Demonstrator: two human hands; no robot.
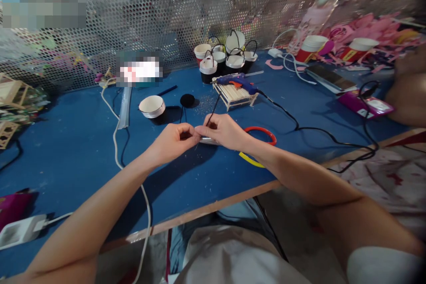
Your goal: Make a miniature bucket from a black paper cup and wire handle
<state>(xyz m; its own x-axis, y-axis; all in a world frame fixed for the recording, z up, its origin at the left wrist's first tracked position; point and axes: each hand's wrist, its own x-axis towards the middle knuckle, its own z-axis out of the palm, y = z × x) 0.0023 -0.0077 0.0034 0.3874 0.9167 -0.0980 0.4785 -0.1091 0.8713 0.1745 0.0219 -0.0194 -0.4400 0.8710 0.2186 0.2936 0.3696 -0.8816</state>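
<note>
Both hands meet over the middle of the blue table, fingertips nearly touching. My left hand is closed in a pinch, with one end of a thin black cord standing up behind it. The other end of that cord slants up from my right hand, whose thumb and fingers are pinched on it; the stretch between the fingers is hidden. Under the right hand lies a pale, shiny object, mostly covered. Just beyond the hands are a black-and-white cup and a round black disc.
A blue glue gun rests on a small stick rack, its black cable running right. Several cups with black loop handles stand behind. Red and yellow curved strips lie by my right forearm. A white cable crosses at left.
</note>
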